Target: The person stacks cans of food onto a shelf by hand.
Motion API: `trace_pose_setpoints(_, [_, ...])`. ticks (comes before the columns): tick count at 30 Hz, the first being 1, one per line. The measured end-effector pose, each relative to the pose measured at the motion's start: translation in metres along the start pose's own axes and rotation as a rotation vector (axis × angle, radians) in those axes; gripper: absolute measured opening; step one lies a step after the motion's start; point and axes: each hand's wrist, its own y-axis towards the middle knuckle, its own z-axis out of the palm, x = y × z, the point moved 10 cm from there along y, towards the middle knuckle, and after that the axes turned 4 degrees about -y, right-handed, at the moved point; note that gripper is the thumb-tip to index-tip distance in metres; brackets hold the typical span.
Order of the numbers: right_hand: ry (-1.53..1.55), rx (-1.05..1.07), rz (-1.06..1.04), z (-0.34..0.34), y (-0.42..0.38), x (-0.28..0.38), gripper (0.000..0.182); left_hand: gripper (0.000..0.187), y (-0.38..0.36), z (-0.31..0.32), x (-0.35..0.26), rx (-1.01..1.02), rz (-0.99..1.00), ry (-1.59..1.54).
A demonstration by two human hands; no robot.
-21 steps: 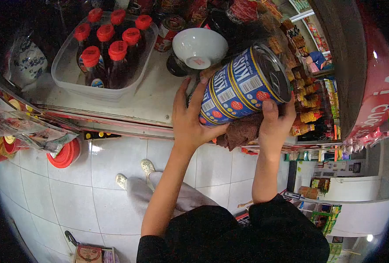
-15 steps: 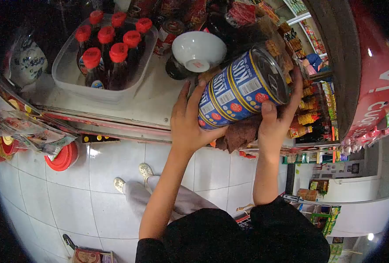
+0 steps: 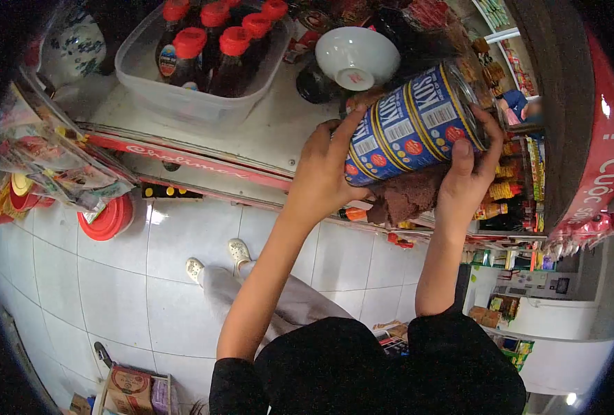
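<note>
A stack of blue cans (image 3: 416, 123) with yellow bands and white lettering lies tilted on its side between my two hands. My left hand (image 3: 328, 166) is closed round the lower left end, its fingers reaching over the far side. My right hand (image 3: 467, 162) grips the right end, thumb on the labels and fingers curled over the metal rim. Just under the cans, between my hands, hangs a crumpled brown cloth (image 3: 409, 198). A white bowl (image 3: 357, 57) sits upside down behind the cans, close to my left fingertips.
A clear plastic tub (image 3: 182, 100) of dark, red-capped bottles (image 3: 232, 52) stands on the shelf (image 3: 269, 138) at left. Hanging packets (image 3: 65, 149) and a red-lidded container (image 3: 106, 216) are at far left. A box (image 3: 128, 391) stands on the tiled floor. Stocked shelves line the right.
The view has shifted, so the shelf goods appear further up and right. Both hands keep hold of the cans, which now lie a little flatter, with less of the right end showing.
</note>
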Motion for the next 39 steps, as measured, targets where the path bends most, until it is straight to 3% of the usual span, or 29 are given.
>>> trace_pose_setpoints(3, [-0.001, -0.045, -0.007, -0.002, -0.001, -0.001, 0.042, 0.106, -0.002, 0.005, 0.006, 0.067, -0.007, 0.046])
trace_pose_setpoints(8, [0.029, -0.061, 0.004, -0.003, -0.002, -0.006, 0.045, 0.105, -0.006, 0.000, -0.002, -0.043, 0.064, 0.191])
trace_pose_setpoints(17, [-0.034, 0.115, 0.005, 0.004, 0.001, -0.008, 0.085, 0.107, -0.008, 0.005, 0.008, -0.015, 0.005, 0.111])
trace_pose_setpoints(21, [-0.016, 0.130, 0.044, -0.001, -0.005, -0.006, 0.086, 0.102, -0.016, -0.001, -0.001, -0.047, -0.035, 0.091])
trace_pose_setpoints(24, [0.039, 0.143, -0.004, -0.010, -0.020, 0.004, 0.087, 0.109, -0.038, -0.008, -0.015, -0.052, -0.027, 0.144])
trace_pose_setpoints(27, [0.273, 0.245, 0.074, -0.011, -0.033, 0.020, 0.082, 0.109, -0.067, -0.031, -0.054, -0.099, 0.054, 0.169])
trace_pose_setpoints(29, [0.286, 0.382, -0.060, -0.008, -0.034, 0.043, 0.077, 0.107, -0.084, -0.054, -0.078, -0.142, -0.020, 0.250])
trace_pose_setpoints(30, [0.290, 0.454, -0.223, -0.005, -0.032, 0.068, 0.081, 0.106, -0.095, -0.068, -0.088, -0.179, -0.049, 0.241])
trace_pose_setpoints(32, [0.465, 0.598, -0.319, 0.011, -0.035, 0.099, 0.088, 0.107, -0.112, -0.096, -0.112, -0.273, -0.071, 0.295])
trace_pose_setpoints(36, [0.946, 0.786, -0.280, 0.048, -0.048, 0.132, 0.109, 0.112, -0.141, -0.150, -0.168, -0.433, -0.148, 0.496])
trace_pose_setpoints(38, [1.194, 0.811, -0.074, 0.070, -0.049, 0.157, 0.112, 0.117, -0.149, -0.175, -0.190, -0.532, -0.136, 0.551])
trace_pose_setpoints(39, [1.218, 0.812, -0.170, 0.074, -0.048, 0.179, 0.112, 0.118, -0.151, -0.189, -0.196, -0.577, -0.142, 0.545])
